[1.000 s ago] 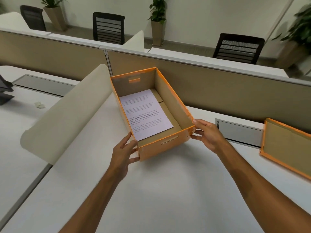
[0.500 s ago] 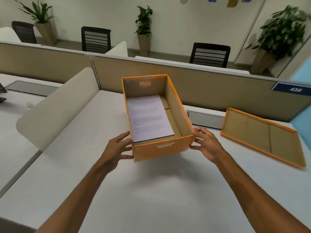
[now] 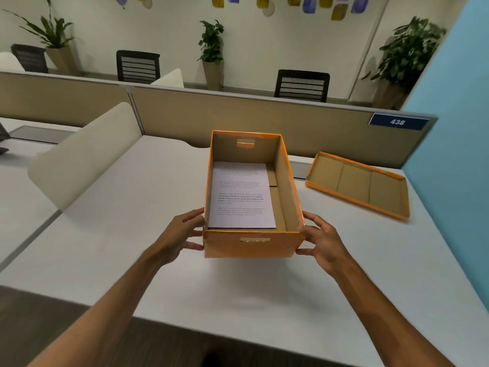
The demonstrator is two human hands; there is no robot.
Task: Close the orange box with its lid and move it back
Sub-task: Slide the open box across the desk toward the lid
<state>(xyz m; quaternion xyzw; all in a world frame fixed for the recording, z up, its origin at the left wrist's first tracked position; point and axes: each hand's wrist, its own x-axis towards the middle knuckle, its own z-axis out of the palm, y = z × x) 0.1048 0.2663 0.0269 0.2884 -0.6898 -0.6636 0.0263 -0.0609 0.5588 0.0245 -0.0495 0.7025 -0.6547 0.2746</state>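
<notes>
The left hand (image 3: 180, 234) and the right hand (image 3: 321, 243) make the grip: each is spread open with fingers and thumb pressed against a near corner of the orange box (image 3: 252, 246), the left on its left corner, the right on its right corner, so the box is clasped between them. Whether the box rests on the white bench (image 3: 238, 292) or is lifted just clear of it cannot be told.

The box is one rectangular cardboard carton, orange outside and plain brown inside, open at the top, with a slot handle cut in the near wall and another in the far wall. Inside it lies one white printed sheet (image 3: 242, 194), flat on the floor toward the left wall, leaving a strip of brown floor bare along the right wall.

One lid (image 3: 357, 184), orange-edged and brown inside, lies upturned on the bench to the right of the box, well apart from it. Beyond the box stands a tan partition (image 3: 238, 115) carrying a blue plate marked 438 (image 3: 397, 122).
</notes>
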